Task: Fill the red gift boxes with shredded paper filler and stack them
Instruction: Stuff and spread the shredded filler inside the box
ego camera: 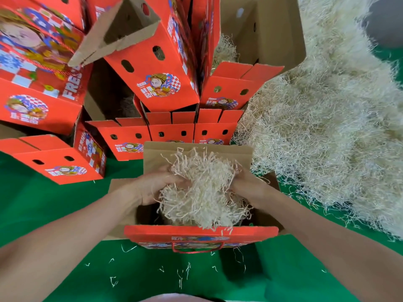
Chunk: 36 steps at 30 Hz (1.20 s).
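Filler clump [205, 188] over gift box [200, 233], box pile [152, 83] behind, heap [327, 127] beside

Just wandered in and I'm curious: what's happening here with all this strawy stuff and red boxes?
A person is packing gift boxes. The left hand and right hand grip a clump of shredded paper filler at the mouth of the open red box in front. A big filler pile lies to the right; more red boxes are stacked behind.

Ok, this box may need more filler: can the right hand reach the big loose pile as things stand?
Probably yes. The pile lies just right of the open box, with nothing between it and the right hand, though that hand is busy gripping a clump.
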Each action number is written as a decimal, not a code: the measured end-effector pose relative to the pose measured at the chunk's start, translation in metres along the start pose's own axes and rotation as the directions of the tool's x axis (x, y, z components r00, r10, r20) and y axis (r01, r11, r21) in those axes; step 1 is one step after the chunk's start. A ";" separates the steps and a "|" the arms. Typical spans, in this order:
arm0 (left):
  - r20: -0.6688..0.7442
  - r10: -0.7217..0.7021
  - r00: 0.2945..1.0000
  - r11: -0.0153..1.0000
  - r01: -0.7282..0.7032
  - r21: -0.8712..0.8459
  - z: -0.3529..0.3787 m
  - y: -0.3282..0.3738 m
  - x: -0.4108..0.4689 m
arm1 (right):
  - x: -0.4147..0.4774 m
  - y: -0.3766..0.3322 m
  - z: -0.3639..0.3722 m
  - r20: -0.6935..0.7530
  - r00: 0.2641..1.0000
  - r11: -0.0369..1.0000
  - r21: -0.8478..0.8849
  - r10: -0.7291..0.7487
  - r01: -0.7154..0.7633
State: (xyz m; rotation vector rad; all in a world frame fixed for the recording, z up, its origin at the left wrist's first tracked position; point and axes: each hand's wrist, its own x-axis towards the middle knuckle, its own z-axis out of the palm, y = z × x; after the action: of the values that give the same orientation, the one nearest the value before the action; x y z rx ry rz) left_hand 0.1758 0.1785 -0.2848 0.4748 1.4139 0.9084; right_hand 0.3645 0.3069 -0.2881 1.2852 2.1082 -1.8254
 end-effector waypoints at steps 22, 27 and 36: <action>-0.290 -0.056 0.955 0.992 0.086 0.093 -0.019 0.000 -0.005 | -0.021 0.006 -0.045 0.003 0.992 0.981 0.148 0.128 -0.127; -0.125 -0.061 0.990 0.986 0.079 0.147 0.012 0.008 0.001 | -0.007 -0.012 -0.019 0.259 0.958 0.986 0.083 0.121 -0.147; -0.012 -0.109 0.994 0.988 0.109 0.111 0.007 0.003 0.004 | -0.002 -0.009 -0.025 0.195 0.964 0.984 -0.046 0.179 -0.173</action>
State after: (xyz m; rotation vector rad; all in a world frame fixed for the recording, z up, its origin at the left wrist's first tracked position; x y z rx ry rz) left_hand 0.1814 0.1848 -0.2842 0.4741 1.4873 0.7460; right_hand 0.3715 0.3276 -0.2731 1.1858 1.8478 -1.7624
